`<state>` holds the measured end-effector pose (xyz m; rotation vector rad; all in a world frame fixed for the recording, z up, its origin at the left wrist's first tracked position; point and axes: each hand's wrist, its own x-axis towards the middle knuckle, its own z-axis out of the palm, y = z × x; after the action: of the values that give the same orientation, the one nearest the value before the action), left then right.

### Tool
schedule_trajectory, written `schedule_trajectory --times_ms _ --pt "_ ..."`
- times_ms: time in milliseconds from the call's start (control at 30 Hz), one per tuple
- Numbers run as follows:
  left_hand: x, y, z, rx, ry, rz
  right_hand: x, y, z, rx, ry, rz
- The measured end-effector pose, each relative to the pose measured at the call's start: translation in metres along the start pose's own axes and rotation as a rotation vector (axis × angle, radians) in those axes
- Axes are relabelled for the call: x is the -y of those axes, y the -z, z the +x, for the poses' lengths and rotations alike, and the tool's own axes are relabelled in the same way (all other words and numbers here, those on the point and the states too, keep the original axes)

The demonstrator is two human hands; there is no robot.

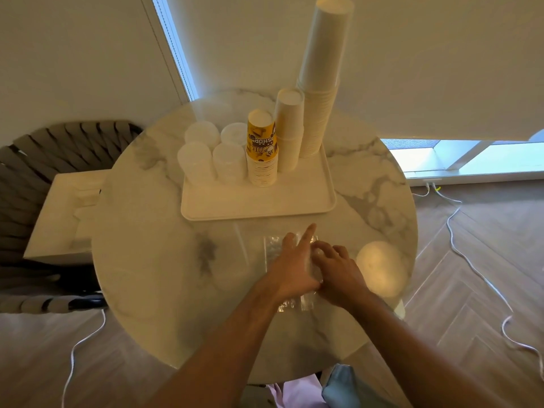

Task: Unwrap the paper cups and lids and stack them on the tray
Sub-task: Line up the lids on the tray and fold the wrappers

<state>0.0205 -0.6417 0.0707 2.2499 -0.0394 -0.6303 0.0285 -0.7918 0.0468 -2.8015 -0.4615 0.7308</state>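
Clear plastic wrapper (290, 260) flat on the round marble tabletop (153, 260), just in front of the tray's near edge, crinkled and partly hidden under both hands. Left hand (290, 267) laid on the wrapper with index finger pointing straight out toward the tray, other fingers bent over the plastic; grip looks closed on the film, though the contact itself cannot be made out. Right hand (338, 270) pressed against the left, fingers curled down onto the same wrapper, grip pinched on it. Just right of the hands, near the tabletop's right rim, a white rounded shape (381, 267), blurred, kind not clear.

Beyond the wrapper, a cream rectangular tray (259, 203) with a low raised lip, its near strip bare. At the tray's far side, a row of stacks, all standing upside down: four short columns of translucent lids (195, 160) at the left in two pairs; next, touching them, a stack of yellow printed cups (262, 151); then a taller stack of plain white cups (288, 134); at the right far corner, the tallest white cup stack (322, 81), leaning slightly right.

Open marble to the left of the hands and between wrapper and near rim. Left of the tabletop, a woven chair (44, 160) with a cream cushion tucked under the edge. White cables (471, 260) on the herringbone wood floor at the right.
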Motion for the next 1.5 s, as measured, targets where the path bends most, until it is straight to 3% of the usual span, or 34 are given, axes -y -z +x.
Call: schedule_trajectory --times_ms 100,167,233,300,600,700,800,933,1033,1133,1200,1433,1500 --pt "0.013 0.003 -0.014 -0.145 -0.036 -0.233 0.000 0.000 -0.001 -0.013 -0.004 0.014" --pt "0.029 0.006 -0.024 -0.267 -0.027 -0.077 0.000 0.002 -0.001 0.008 -0.008 0.025" --pt "0.046 0.005 -0.033 -0.254 0.029 0.202 0.002 0.003 -0.001 0.028 -0.017 0.039" --pt "0.056 0.000 -0.039 -0.201 0.068 0.322 0.002 0.002 -0.001 0.022 -0.030 0.037" --pt "0.058 -0.009 -0.037 -0.156 0.123 0.390 -0.010 -0.002 0.005 0.013 0.006 0.059" --pt "0.061 -0.009 -0.036 -0.141 0.134 0.399 -0.017 0.009 0.002 -0.234 -0.051 0.366" --pt "0.064 -0.008 -0.036 -0.131 0.135 0.411 -0.010 0.014 -0.006 -0.407 -0.036 0.373" --pt "0.062 -0.008 -0.036 -0.134 0.120 0.419 0.000 0.000 -0.007 -0.149 0.007 0.136" --pt "0.057 -0.004 -0.038 -0.172 0.170 0.277 0.000 -0.005 -0.008 -0.096 -0.032 0.126" --pt "0.054 0.005 -0.029 -0.293 0.335 0.105 -0.002 -0.006 -0.007 -0.091 -0.031 0.148" --pt "0.052 0.011 -0.017 -0.270 0.394 0.088 -0.003 -0.005 -0.006 -0.081 -0.031 0.146" --pt "0.032 0.021 0.007 -0.264 0.333 -0.043 -0.003 -0.007 -0.006 -0.059 -0.032 0.142" --pt "0.034 0.021 0.006 -0.259 0.329 -0.218 -0.003 -0.006 -0.006 -0.059 -0.035 0.145"
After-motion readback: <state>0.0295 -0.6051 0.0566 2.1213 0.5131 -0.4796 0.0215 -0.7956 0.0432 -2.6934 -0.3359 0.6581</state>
